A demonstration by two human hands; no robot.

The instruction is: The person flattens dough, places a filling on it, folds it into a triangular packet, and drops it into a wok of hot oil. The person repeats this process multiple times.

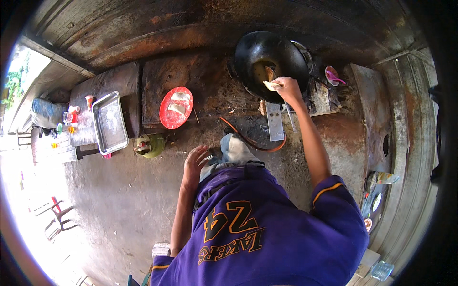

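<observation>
My right hand (pixel 285 86) reaches out over the near rim of a black wok (pixel 267 57) and holds a pale folded piece of dough (pixel 271 85). Oil and another browned piece (pixel 270 72) show in the bottom of the wok. My left hand (pixel 195 161) hangs beside my knee with its fingers spread and nothing in it. A red plate (pixel 168 117) with two more pale dough pieces (pixel 177 107) lies on the dark counter to the left of the wok.
A metal tray (pixel 110 122) sits on a low table at the left, with small cups and bottles (pixel 71 117) beside it. A green gas cylinder (pixel 150 145) stands on the floor, its orange hose (pixel 248 143) running toward the stove. A pink bowl (pixel 332 75) lies right of the wok.
</observation>
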